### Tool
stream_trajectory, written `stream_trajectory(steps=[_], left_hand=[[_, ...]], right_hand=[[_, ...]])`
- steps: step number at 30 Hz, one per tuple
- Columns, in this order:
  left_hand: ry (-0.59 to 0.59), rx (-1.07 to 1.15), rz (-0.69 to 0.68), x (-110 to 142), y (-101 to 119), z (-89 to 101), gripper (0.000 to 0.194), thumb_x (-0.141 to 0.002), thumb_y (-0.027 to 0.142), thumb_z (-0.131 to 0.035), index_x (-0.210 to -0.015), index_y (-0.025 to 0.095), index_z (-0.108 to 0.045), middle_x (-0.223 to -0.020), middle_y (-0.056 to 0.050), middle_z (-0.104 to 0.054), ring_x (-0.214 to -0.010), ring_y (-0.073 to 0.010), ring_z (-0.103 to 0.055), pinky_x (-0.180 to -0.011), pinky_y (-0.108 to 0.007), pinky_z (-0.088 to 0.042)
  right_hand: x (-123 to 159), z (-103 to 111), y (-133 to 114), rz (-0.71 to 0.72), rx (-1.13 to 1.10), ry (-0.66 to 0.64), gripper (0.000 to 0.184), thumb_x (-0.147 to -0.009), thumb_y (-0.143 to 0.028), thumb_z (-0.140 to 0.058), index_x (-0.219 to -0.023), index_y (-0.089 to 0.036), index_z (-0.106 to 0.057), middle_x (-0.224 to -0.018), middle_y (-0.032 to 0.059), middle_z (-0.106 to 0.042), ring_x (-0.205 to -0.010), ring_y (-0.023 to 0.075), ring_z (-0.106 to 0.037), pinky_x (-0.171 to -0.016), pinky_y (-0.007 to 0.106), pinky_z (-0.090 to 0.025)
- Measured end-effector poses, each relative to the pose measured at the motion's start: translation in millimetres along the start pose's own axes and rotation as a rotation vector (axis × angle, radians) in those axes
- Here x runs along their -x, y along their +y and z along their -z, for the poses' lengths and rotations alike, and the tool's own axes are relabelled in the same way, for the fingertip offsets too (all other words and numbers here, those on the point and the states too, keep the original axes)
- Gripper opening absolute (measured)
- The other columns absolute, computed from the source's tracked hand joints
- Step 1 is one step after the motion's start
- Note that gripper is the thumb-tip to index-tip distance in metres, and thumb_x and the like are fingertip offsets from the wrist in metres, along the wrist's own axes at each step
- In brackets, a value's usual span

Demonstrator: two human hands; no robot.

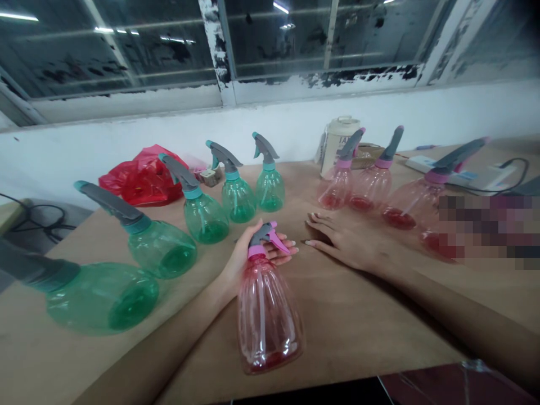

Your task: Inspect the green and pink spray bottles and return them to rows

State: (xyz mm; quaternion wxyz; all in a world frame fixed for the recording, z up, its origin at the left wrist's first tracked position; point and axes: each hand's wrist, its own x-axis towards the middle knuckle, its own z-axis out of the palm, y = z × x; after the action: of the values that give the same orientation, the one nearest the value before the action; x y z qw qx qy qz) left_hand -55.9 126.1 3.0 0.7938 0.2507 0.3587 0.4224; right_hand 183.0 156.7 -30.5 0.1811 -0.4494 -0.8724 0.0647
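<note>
While my left hand [243, 250] loosely grasps the pink spray bottle [270, 315] around its neck, the bottle's long axis runs roughly upright, head uppermost, nozzle and trigger pointing to my right. Left of that bottle, green bottles [206, 219] line the worktop [337, 326]; beyond it to the right stand other pink bottles [371, 185]. My right hand [343, 236], just right of its head, is released, fingers spread.

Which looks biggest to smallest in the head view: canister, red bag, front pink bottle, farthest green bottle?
1. Front pink bottle, though nearness to the camera enlarges it
2. Red bag
3. Canister and farthest green bottle: too close to rank; canister partly hidden
</note>
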Motion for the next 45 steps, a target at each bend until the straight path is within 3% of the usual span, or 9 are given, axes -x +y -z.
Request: stream_trajectory(steps=[13, 17, 21, 25, 28, 31, 36, 41, 45], left_hand=[[0.013, 0.034, -0.019, 3.4, -0.9, -1.6, 0.045, -0.087, 0.046, -0.047, -0.090, 0.006, -0.066, -0.091, -0.019, -0.071, -0.094, -0.0290, -0.067, -0.090, -0.040, -0.048], [0.022, 0.016, -0.060, 6.5, -2.3, -3.5, 0.035, -0.086, 0.041, -0.050, -0.080, 0.010, -0.066, -0.075, -0.012, -0.069, -0.073, -0.0223, -0.068, -0.077, -0.036, -0.053], [0.051, -0.046, -0.166, 11.2, -3.5, -8.9, 0.026, -0.082, 0.033, -0.056, -0.064, 0.014, -0.060, -0.055, -0.002, -0.059, -0.049, -0.0128, -0.059, -0.055, -0.025, -0.051], [0.113, -0.042, -0.216, 9.4, 3.5, -8.2, 0.031, -0.085, 0.036, -0.051, -0.070, 0.011, -0.064, -0.067, -0.007, -0.067, -0.065, -0.0175, -0.067, -0.069, -0.029, -0.054], [0.170, -0.053, -0.184, 7.0, 11.0, -4.7, 0.038, -0.086, 0.043, -0.050, -0.077, 0.009, -0.066, -0.082, -0.013, -0.071, -0.080, -0.0223, -0.069, -0.076, -0.031, -0.053], [0.179, -0.078, -0.203, 9.1, 15.0, -5.1, 0.038, -0.084, 0.046, -0.053, -0.080, 0.010, -0.066, -0.088, -0.014, -0.072, -0.086, -0.0245, -0.069, -0.076, -0.031, -0.053], [0.160, -0.118, -0.312, 16.3, 16.7, -10.8, 0.033, -0.084, 0.041, -0.054, -0.081, 0.011, -0.065, -0.087, -0.012, -0.073, -0.083, -0.0234, -0.070, -0.077, -0.031, -0.053], [0.150, -0.113, -0.416, 18.9, 17.9, -12.7, 0.033, -0.080, 0.042, -0.057, -0.084, 0.011, -0.065, -0.087, -0.011, -0.073, -0.087, -0.0234, -0.069, -0.074, -0.029, -0.053], [0.108, -0.170, -0.545, 24.6, 17.0, -17.3, 0.034, -0.078, 0.045, -0.059, -0.083, 0.011, -0.065, -0.087, -0.010, -0.072, -0.090, -0.0243, -0.068, -0.075, -0.030, -0.053]], right_hand=[[-0.1, 0.1, 0.2, -0.015, 0.008, -0.008, 0.067, -0.090, -0.059, -0.033, -0.139, -0.014, -0.040, -0.146, 0.0111, -0.037, -0.137, 0.0245, -0.028, -0.114, 0.045, -0.023], [-0.3, -0.3, 0.8, -0.011, 0.007, -0.014, 0.066, -0.090, -0.059, -0.032, -0.139, -0.016, -0.041, -0.146, 0.0105, -0.038, -0.137, 0.0247, -0.029, -0.114, 0.046, -0.023], [-0.3, -0.1, 0.5, -0.009, 0.009, -0.016, 0.066, -0.090, -0.060, -0.032, -0.139, -0.017, -0.040, -0.146, 0.0095, -0.037, -0.137, 0.0241, -0.028, -0.114, 0.045, -0.023], [0.0, 2.9, -1.8, -0.025, -0.032, -0.018, 0.066, -0.089, -0.060, -0.034, -0.136, -0.015, -0.045, -0.145, 0.0106, -0.039, -0.137, 0.0245, -0.030, -0.114, 0.044, -0.024], [0.9, 10.9, -8.0, -0.076, -0.150, 0.004, 0.057, -0.088, -0.060, -0.038, -0.128, -0.022, -0.054, -0.139, 0.0064, -0.048, -0.130, 0.0249, -0.042, -0.110, 0.045, -0.030], [4.6, 25.1, -23.5, -0.166, -0.332, 0.008, 0.047, -0.088, -0.059, -0.040, -0.117, -0.029, -0.061, -0.124, 0.0009, -0.062, -0.114, 0.0233, -0.057, -0.102, 0.043, -0.041], [17.6, 48.4, -71.3, -0.202, -0.563, -0.170, 0.048, -0.085, -0.061, -0.045, -0.114, -0.027, -0.061, -0.107, 0.0028, -0.069, -0.096, 0.0219, -0.065, -0.086, 0.039, -0.051], [22.3, 57.3, -122.4, -0.126, -0.560, -0.255, 0.082, -0.068, -0.067, -0.062, -0.135, -0.025, -0.041, -0.116, 0.0078, -0.063, -0.101, 0.0275, -0.061, -0.085, 0.042, -0.050], [14.4, 56.1, -148.3, -0.139, -0.445, -0.214, 0.091, -0.059, -0.074, -0.063, -0.132, -0.023, -0.042, -0.114, 0.0095, -0.062, -0.100, 0.0312, -0.061, -0.083, 0.046, -0.049]])
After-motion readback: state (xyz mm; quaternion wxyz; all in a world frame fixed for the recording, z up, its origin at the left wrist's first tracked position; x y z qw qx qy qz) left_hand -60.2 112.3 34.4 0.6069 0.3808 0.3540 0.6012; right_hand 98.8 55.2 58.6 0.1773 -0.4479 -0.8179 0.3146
